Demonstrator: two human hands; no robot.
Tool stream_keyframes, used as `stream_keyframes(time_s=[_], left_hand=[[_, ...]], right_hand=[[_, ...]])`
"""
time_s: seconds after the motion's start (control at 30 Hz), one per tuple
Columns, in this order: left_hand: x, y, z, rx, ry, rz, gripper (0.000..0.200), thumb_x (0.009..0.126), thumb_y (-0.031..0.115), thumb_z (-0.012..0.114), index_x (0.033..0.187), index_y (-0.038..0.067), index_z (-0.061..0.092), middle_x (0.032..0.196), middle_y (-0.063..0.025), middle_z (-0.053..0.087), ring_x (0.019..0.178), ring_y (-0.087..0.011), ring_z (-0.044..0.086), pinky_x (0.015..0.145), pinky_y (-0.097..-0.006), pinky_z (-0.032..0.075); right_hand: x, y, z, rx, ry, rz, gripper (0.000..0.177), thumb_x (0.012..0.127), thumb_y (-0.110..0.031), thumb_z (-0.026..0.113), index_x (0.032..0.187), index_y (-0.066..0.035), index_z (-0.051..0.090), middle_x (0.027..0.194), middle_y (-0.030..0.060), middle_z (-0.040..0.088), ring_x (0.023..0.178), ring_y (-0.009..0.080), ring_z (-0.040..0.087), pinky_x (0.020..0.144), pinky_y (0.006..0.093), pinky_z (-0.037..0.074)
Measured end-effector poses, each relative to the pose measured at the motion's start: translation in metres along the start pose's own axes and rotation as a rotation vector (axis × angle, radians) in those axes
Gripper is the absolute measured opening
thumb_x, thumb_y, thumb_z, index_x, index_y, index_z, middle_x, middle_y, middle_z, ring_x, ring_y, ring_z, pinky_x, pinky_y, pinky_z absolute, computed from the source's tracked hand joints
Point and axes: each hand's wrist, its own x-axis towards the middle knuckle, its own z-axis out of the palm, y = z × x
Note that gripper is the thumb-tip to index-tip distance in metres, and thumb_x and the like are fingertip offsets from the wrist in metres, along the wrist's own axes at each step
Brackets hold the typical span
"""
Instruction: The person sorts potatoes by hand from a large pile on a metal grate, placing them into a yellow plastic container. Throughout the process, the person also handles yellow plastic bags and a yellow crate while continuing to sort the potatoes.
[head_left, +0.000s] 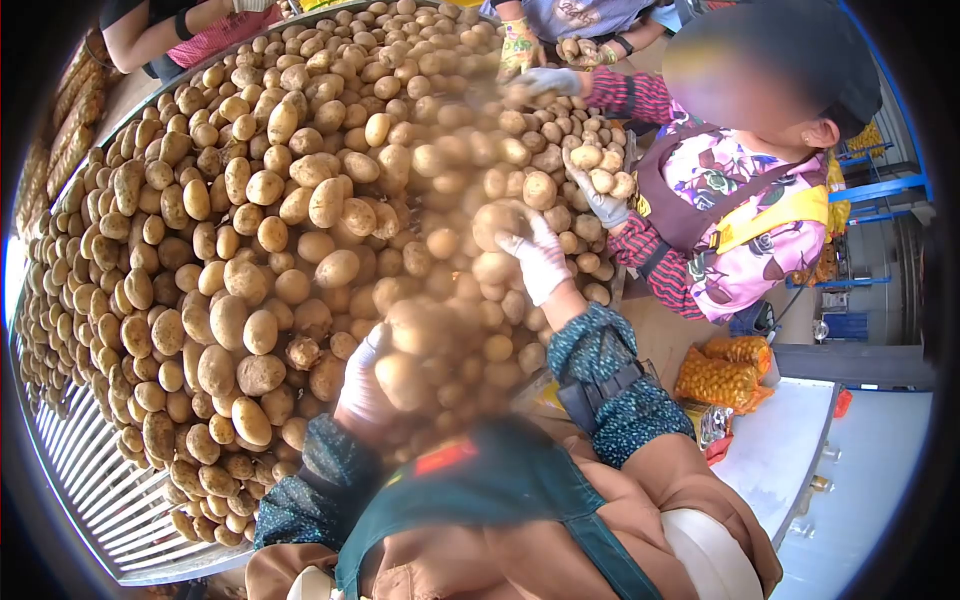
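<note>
A large heap of potatoes [230, 320] fills the left and middle of the view. My left hand [365, 385], in a white glove, is closed around potatoes [405, 380] low in the middle, close to my apron. Farther forward and to the right, my right hand [538, 262], gloved too, has its fingers on a large potato [497, 226]. A smaller potato [495, 268] lies just below that one. Blur covers part of the middle of the heap, so the edges of the potatoes there are unclear.
A co-worker at the right holds potatoes in a gloved hand [598, 195]; the other glove [545, 82] reaches over the heap. Other people stand at the far edge. A slatted metal rim [95, 500] borders the lower left. Net bags of potatoes [722, 378] lie at the right.
</note>
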Motion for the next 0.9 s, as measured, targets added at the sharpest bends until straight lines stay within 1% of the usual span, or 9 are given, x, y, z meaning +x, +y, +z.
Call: stream_keyframes(time_s=[0.2, 0.33, 0.37, 0.4, 0.47, 0.53, 0.63, 0.73, 0.9], left_hand=[[0.016, 0.004, -0.027, -0.15, -0.013, 0.009, 0.063, 0.098, 0.056, 0.055, 0.145, 0.015, 0.05, 0.139, -0.0146, 0.057, 0.129, -0.035, 0.055, 0.091, -0.0514, 0.057], [0.019, -0.003, -0.042, -0.139, -0.072, 0.047, 0.072, 0.094, 0.065, 0.055, 0.146, 0.016, 0.048, 0.15, -0.0166, 0.048, 0.136, -0.0415, 0.047, 0.096, -0.0639, 0.05], [0.018, -0.005, -0.038, -0.207, -0.095, 0.007, 0.074, 0.092, 0.067, 0.054, 0.145, 0.015, 0.049, 0.151, -0.017, 0.046, 0.136, -0.0421, 0.046, 0.098, -0.0663, 0.048], [0.016, -0.006, -0.034, -0.274, -0.116, -0.035, 0.076, 0.091, 0.069, 0.054, 0.144, 0.015, 0.05, 0.152, -0.0174, 0.045, 0.136, -0.0427, 0.046, 0.099, -0.0686, 0.046], [0.013, -0.014, -0.047, -0.265, 0.027, -0.003, 0.078, 0.09, 0.071, 0.054, 0.143, 0.014, 0.051, 0.152, -0.0175, 0.045, 0.136, -0.0432, 0.046, 0.099, -0.0691, 0.045], [0.008, -0.016, -0.047, -0.14, -0.073, -0.001, 0.079, 0.088, 0.072, 0.057, 0.139, 0.012, 0.054, 0.148, -0.0168, 0.049, 0.133, -0.0423, 0.048, 0.099, -0.0662, 0.047], [0.003, -0.015, -0.045, -0.236, -0.115, -0.036, 0.082, 0.086, 0.074, 0.057, 0.137, 0.009, 0.056, 0.142, -0.0152, 0.055, 0.13, -0.0406, 0.052, 0.099, -0.063, 0.049], [0.001, -0.015, -0.044, -0.245, -0.096, -0.009, 0.084, 0.086, 0.075, 0.057, 0.137, 0.009, 0.055, 0.14, -0.015, 0.056, 0.128, -0.0402, 0.053, 0.099, -0.0619, 0.048], [-0.006, -0.013, -0.06, -0.037, -0.032, 0.091, 0.085, 0.089, 0.073, 0.052, 0.147, 0.011, 0.045, 0.148, -0.0096, 0.048, 0.132, -0.0305, 0.046, 0.109, -0.0489, 0.039]], right_hand=[[-0.042, -0.014, 0.018, 0.324, -0.245, 0.073, 0.043, 0.094, -0.005, 0.07, 0.134, -0.003, 0.056, 0.127, 0.0076, 0.062, 0.113, 0.0198, 0.063, 0.097, 0.0338, 0.057], [-0.089, 0.001, 0.038, -0.036, -0.315, 0.062, 0.053, 0.087, -0.014, 0.081, 0.134, -0.004, 0.058, 0.122, 0.0052, 0.064, 0.112, 0.0153, 0.061, 0.098, 0.0327, 0.053], [-0.1, -0.03, 0.048, -0.52, -0.411, -0.281, 0.056, 0.086, -0.016, 0.082, 0.135, -0.004, 0.058, 0.121, 0.005, 0.065, 0.113, 0.0141, 0.06, 0.097, 0.0322, 0.053], [-0.099, -0.027, 0.044, -0.383, -0.431, -0.121, 0.05, 0.088, -0.017, 0.08, 0.132, -0.004, 0.06, 0.118, 0.0052, 0.066, 0.11, 0.0126, 0.061, 0.094, 0.0305, 0.054], [-0.072, -0.02, 0.034, -0.254, -0.243, -0.233, 0.04, 0.091, -0.019, 0.077, 0.125, -0.004, 0.063, 0.11, 0.0062, 0.068, 0.1, 0.0113, 0.064, 0.085, 0.0292, 0.056], [-0.023, -0.041, 0.013, -0.759, 0.074, -0.339, 0.038, 0.089, -0.022, 0.079, 0.117, 0.0, 0.064, 0.102, 0.0098, 0.067, 0.086, 0.0185, 0.064, 0.075, 0.0332, 0.055], [0.068, -0.015, -0.03, -1.069, 0.41, -0.656, 0.05, 0.084, -0.019, 0.08, 0.125, 0.002, 0.059, 0.118, 0.0213, 0.065, 0.109, 0.0355, 0.063, 0.098, 0.0408, 0.051], [0.111, 0.005, -0.054, -1.111, 0.226, -0.357, 0.057, 0.082, -0.018, 0.081, 0.131, 0.001, 0.058, 0.124, 0.0236, 0.064, 0.113, 0.0371, 0.062, 0.101, 0.0408, 0.049], [0.091, -0.016, -0.067, 0.049, 0.236, -0.049, 0.047, 0.087, -0.01, 0.073, 0.132, -0.006, 0.06, 0.12, 0.0116, 0.065, 0.106, 0.0232, 0.066, 0.085, 0.0382, 0.058]])
